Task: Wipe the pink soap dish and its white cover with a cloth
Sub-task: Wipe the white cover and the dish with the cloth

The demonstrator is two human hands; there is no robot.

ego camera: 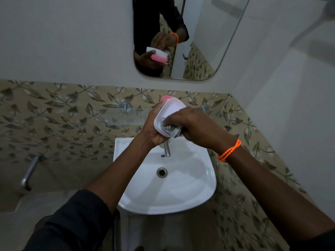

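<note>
My left hand point(152, 127) grips the soap dish above the basin, tilted toward me. Its white cover point(170, 108) faces me, and the pink dish point(165, 98) shows only as a thin rim behind the cover's top edge. My right hand point(195, 124) holds a bunched grey cloth point(170, 130) and presses it into the lower part of the cover's hollow. Most of the cloth is hidden under my fingers. The mirror point(208, 42) reflects both hands with the pink and white dish between them.
A white wash basin point(181, 192) with a chrome tap point(167, 150) and a drain point(161, 172) lies right below my hands. A glass shelf point(125, 118) on chrome pegs crosses the leaf-patterned tiles behind. A metal wall tap point(30, 172) sticks out at the left.
</note>
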